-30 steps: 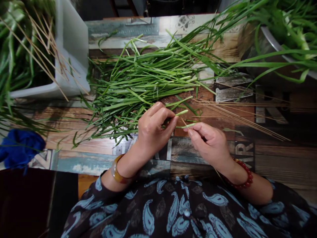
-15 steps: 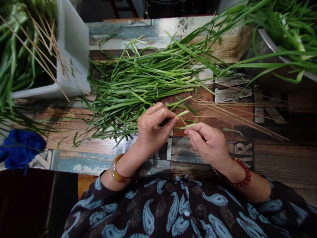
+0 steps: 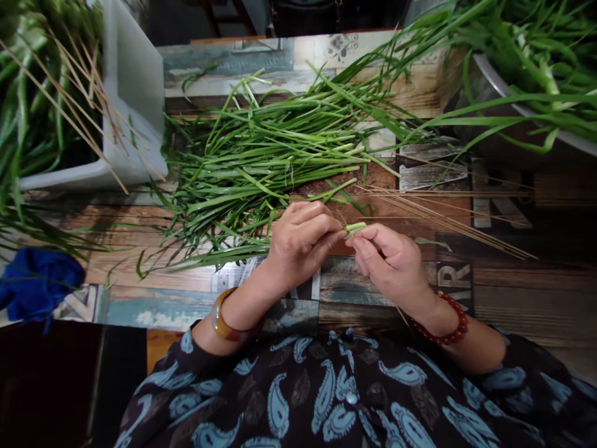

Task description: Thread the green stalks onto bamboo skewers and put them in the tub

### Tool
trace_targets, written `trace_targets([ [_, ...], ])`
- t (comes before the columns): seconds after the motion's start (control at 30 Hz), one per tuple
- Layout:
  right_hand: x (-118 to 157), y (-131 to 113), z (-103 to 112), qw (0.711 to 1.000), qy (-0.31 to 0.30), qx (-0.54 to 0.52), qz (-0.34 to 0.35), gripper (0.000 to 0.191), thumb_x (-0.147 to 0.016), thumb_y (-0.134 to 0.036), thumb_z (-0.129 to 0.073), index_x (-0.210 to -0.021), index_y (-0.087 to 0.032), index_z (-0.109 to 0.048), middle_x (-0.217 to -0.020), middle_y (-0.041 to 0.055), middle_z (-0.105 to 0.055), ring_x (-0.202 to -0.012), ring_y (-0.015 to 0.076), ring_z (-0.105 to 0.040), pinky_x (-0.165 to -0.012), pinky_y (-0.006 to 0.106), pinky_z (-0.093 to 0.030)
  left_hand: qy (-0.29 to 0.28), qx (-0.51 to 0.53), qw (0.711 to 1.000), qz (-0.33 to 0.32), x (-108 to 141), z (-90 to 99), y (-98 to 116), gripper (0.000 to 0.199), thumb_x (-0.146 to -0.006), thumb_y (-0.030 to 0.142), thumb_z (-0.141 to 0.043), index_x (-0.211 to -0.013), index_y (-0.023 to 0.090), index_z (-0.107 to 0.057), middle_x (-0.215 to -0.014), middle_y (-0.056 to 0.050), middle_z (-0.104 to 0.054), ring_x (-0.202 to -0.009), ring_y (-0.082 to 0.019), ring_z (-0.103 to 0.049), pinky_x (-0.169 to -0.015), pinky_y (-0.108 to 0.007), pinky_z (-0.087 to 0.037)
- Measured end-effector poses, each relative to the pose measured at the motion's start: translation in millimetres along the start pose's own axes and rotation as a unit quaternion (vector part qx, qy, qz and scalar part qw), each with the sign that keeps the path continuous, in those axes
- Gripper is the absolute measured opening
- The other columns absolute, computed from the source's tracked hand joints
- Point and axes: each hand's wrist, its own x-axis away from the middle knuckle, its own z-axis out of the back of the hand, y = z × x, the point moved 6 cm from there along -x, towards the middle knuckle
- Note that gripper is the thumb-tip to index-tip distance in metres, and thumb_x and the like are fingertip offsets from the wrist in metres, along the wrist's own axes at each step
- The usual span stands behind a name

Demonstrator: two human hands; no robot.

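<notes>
My left hand [image 3: 305,242] is closed, pinching a few garlic chives [image 3: 355,228] whose pale cut ends stick out past its fingertips. Close against it, my right hand [image 3: 389,255] is closed on a thin bamboo skewer [image 3: 403,316]; its lower end shows beneath the wrist and its tip pokes up near the chive ends. The fingertips of both hands almost meet, so the exact contact between skewer and chives is partly hidden. A heap of loose chives [image 3: 275,149] lies on the table just beyond my left hand.
Several loose skewers [image 3: 448,221] lie right of the heap. At left stands a white plastic bin [image 3: 135,106] of greens with skewers across its rim. A metal bowl [image 3: 494,78] of greens is at back right. A blue cloth [image 3: 41,283] rests near the table's left front edge.
My hands have come closer together. The chive ends, spread apart along the skewer before, now sit bunched between my fingertips. My left hand has moved slightly right and down.
</notes>
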Motion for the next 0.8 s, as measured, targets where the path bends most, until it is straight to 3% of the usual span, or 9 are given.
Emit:
trace_targets([
  [0.2, -1.8, 4.3, 0.7, 0.999, -0.015, -0.044, -0.020, 0.025, -0.098, -0.037, -0.049, -0.089, -0.018, -0.062, -0.050, -0.0072, -0.050, -0.039, 0.0062, -0.042, -0.043, 0.020, -0.036, -0.080, 0.134, 0.981, 0.113, -5.4, 3.5, -9.3, 0.022, -0.091, 0.034, -0.060, -0.099, 0.018, -0.072, -0.100, -0.009, -0.073, -0.093, -0.018, -0.066, -0.084, -0.029, -0.050],
  [0.3, -1.4, 4.7, 0.0, 0.999, -0.025, -0.040, -0.015, 0.026, -0.098, -0.038, -0.049, -0.089, -0.018, -0.063, -0.051, -0.0066, -0.051, -0.041, 0.0065, -0.043, -0.043, 0.020, -0.036, -0.112, 0.198, 0.959, 0.168, -3.3, -0.4, -10.3, 0.023, -0.092, 0.034, -0.058, -0.095, 0.018, -0.074, -0.094, -0.008, -0.074, -0.085, -0.017, -0.068, -0.080, -0.027, -0.051],
  [0.4, -0.9, 3.2, -0.3, 0.999, -0.029, -0.021, -0.005, 0.024, -0.098, -0.035, -0.050, -0.089, -0.018, -0.064, -0.053, -0.0061, -0.052, -0.043, 0.0067, -0.046, -0.045, 0.020, -0.037, -0.106, 0.240, 0.941, 0.213, -0.5, -4.1, -12.1, 0.021, -0.090, 0.032, -0.061, -0.088, 0.016, -0.075, -0.085, -0.006, -0.075, -0.076, -0.016, -0.067, -0.074, -0.026, -0.051],
  [0.63, -0.7, 2.5, -0.1, 1.000, -0.027, -0.009, -0.012, 0.019, -0.096, -0.032, -0.052, -0.091, -0.019, -0.064, -0.054, -0.0064, -0.054, -0.041, 0.0066, -0.045, -0.043, 0.020, -0.038, -0.064, 0.269, 0.938, 0.208, 0.0, -4.9, -15.4, 0.015, -0.085, 0.030, -0.067, -0.085, 0.017, -0.075, -0.085, -0.007, -0.072, -0.080, -0.016, -0.064, -0.074, -0.027, -0.050],
  [0.8, -1.0, 0.2, -1.0, 1.000, -0.027, 0.002, 0.010, 0.017, -0.095, -0.030, -0.052, -0.089, -0.018, -0.064, -0.053, -0.0062, -0.054, -0.044, 0.0074, -0.047, -0.046, 0.020, -0.039, -0.066, 0.285, 0.932, 0.214, 2.1, -7.5, -18.3, 0.015, -0.085, 0.031, -0.068, -0.084, 0.018, -0.075, -0.086, -0.006, -0.072, -0.077, -0.015, -0.064, -0.071, -0.027, -0.049],
])
